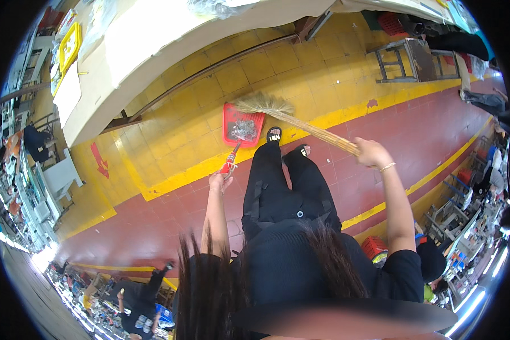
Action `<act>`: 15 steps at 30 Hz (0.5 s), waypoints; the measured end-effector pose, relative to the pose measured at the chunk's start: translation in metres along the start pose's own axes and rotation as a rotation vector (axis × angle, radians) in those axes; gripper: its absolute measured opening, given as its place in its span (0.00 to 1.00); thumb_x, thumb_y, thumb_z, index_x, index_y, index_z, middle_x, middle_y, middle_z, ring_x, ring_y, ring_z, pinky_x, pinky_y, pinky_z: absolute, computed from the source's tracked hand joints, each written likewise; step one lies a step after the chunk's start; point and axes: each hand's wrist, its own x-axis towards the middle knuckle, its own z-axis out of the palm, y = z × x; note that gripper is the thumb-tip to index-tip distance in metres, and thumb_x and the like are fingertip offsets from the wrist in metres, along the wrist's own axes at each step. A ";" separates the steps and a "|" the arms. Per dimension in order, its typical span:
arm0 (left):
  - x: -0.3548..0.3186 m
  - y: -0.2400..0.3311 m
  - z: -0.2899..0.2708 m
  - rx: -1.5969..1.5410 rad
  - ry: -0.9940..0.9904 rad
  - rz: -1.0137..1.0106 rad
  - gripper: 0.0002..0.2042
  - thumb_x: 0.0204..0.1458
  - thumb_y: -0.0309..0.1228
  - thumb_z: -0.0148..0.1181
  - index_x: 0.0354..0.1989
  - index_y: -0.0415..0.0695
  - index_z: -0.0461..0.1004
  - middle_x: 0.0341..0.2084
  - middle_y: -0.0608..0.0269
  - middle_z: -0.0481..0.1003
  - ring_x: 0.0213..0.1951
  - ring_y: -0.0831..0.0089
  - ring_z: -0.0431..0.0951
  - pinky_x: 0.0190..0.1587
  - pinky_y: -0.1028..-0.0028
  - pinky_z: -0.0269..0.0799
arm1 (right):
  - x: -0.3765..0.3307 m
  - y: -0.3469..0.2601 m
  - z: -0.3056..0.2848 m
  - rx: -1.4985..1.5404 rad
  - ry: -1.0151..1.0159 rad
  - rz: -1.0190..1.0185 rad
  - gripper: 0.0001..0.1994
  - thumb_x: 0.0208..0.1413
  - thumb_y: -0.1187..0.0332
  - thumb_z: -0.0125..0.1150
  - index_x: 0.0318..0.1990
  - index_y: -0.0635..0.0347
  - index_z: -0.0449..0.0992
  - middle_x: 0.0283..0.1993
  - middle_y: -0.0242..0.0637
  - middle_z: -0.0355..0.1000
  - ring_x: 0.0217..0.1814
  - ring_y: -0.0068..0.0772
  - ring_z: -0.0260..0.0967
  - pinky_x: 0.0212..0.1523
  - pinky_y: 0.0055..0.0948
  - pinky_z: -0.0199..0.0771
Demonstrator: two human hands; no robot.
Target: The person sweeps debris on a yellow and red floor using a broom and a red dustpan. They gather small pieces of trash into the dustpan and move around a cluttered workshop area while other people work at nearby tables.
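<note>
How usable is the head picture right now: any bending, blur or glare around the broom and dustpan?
Head view: fisheye bends the table edge and floor stripes; the broom, the red dustpan and both hands, left and right, are sharp; a blurred band crosses the bottom; bright glare at the lower rim corners.

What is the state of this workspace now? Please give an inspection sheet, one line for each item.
Surface: tiled floor, yellow and dark red.
Job's things: red dustpan on the floor with debris inside; straw broom, bristles at the pan.
Clutter: metal stools, long covered table.
Grippers: left hand holds the dustpan handle; right hand grips the broom stick.
Cables: nothing seen.
Surroundings: workstations along both sides, another person nearby.
</note>
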 end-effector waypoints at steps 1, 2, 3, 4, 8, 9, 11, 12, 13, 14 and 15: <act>0.002 0.002 -0.004 0.006 0.004 0.004 0.21 0.47 0.20 0.51 0.52 0.38 0.61 0.40 0.55 0.69 0.34 0.66 0.74 0.32 0.71 0.78 | -0.016 0.014 -0.006 0.112 -0.030 0.006 0.20 0.39 0.71 0.53 0.45 0.58 0.68 0.29 0.47 0.73 0.23 0.39 0.72 0.26 0.36 0.72; 0.003 0.003 -0.012 0.023 -0.004 0.007 0.22 0.46 0.20 0.51 0.53 0.39 0.60 0.41 0.55 0.69 0.34 0.66 0.74 0.31 0.71 0.78 | -0.033 0.027 -0.007 0.205 -0.022 0.019 0.20 0.38 0.71 0.54 0.45 0.59 0.68 0.26 0.45 0.71 0.19 0.37 0.70 0.23 0.34 0.70; 0.006 0.005 -0.019 0.038 -0.013 0.008 0.23 0.46 0.19 0.51 0.54 0.39 0.60 0.41 0.55 0.69 0.34 0.66 0.75 0.31 0.72 0.77 | -0.050 0.040 -0.004 0.303 -0.030 0.033 0.21 0.37 0.71 0.55 0.45 0.60 0.68 0.23 0.43 0.70 0.15 0.35 0.67 0.20 0.32 0.69; 0.011 0.007 -0.027 0.076 0.008 0.009 0.24 0.44 0.18 0.51 0.53 0.40 0.61 0.38 0.55 0.71 0.31 0.66 0.75 0.29 0.72 0.77 | -0.064 0.051 0.002 0.396 -0.024 0.066 0.22 0.37 0.71 0.55 0.45 0.61 0.67 0.22 0.41 0.69 0.14 0.33 0.66 0.19 0.31 0.68; 0.032 0.023 -0.059 0.234 0.030 0.056 0.25 0.41 0.17 0.51 0.54 0.40 0.62 0.33 0.58 0.72 0.25 0.68 0.74 0.26 0.72 0.76 | -0.099 0.080 0.049 0.761 -0.011 0.202 0.24 0.36 0.73 0.58 0.47 0.62 0.64 0.21 0.32 0.63 0.13 0.24 0.60 0.13 0.24 0.61; 0.037 0.028 -0.065 0.294 0.037 0.082 0.25 0.41 0.17 0.51 0.53 0.40 0.63 0.31 0.58 0.72 0.23 0.69 0.74 0.25 0.73 0.75 | -0.100 0.082 0.065 0.864 0.012 0.207 0.24 0.37 0.74 0.59 0.47 0.62 0.63 0.21 0.30 0.61 0.12 0.21 0.58 0.11 0.22 0.58; 0.044 0.041 -0.075 0.447 0.040 0.141 0.24 0.40 0.18 0.51 0.52 0.40 0.65 0.26 0.59 0.72 0.20 0.71 0.73 0.21 0.75 0.72 | -0.084 0.071 0.107 0.977 0.002 0.253 0.28 0.37 0.74 0.59 0.50 0.63 0.58 0.24 0.31 0.62 0.14 0.21 0.58 0.11 0.23 0.58; 0.047 0.049 -0.079 0.541 0.040 0.167 0.23 0.40 0.18 0.51 0.51 0.39 0.66 0.24 0.60 0.72 0.19 0.73 0.73 0.20 0.76 0.70 | -0.070 0.062 0.126 1.028 -0.001 0.235 0.26 0.37 0.76 0.58 0.48 0.61 0.58 0.26 0.32 0.62 0.15 0.21 0.59 0.12 0.22 0.59; 0.049 0.055 -0.082 0.633 0.041 0.194 0.22 0.40 0.19 0.52 0.50 0.39 0.68 0.21 0.61 0.73 0.18 0.75 0.72 0.18 0.76 0.68 | -0.057 0.054 0.142 1.259 -0.028 0.202 0.25 0.38 0.76 0.58 0.47 0.60 0.59 0.26 0.31 0.63 0.15 0.21 0.60 0.12 0.22 0.60; 0.050 0.059 -0.082 0.665 0.047 0.229 0.20 0.40 0.20 0.52 0.47 0.39 0.69 0.19 0.62 0.71 0.16 0.75 0.71 0.17 0.76 0.66 | -0.041 0.041 0.158 1.392 -0.037 0.235 0.23 0.39 0.77 0.58 0.46 0.60 0.59 0.26 0.31 0.63 0.16 0.21 0.60 0.12 0.22 0.61; 0.050 0.063 -0.083 0.699 0.050 0.267 0.18 0.40 0.21 0.51 0.44 0.39 0.70 0.16 0.63 0.70 0.14 0.76 0.69 0.15 0.76 0.63 | -0.024 0.025 0.172 1.585 -0.055 0.228 0.21 0.41 0.78 0.58 0.44 0.59 0.59 0.23 0.30 0.63 0.16 0.20 0.61 0.13 0.21 0.63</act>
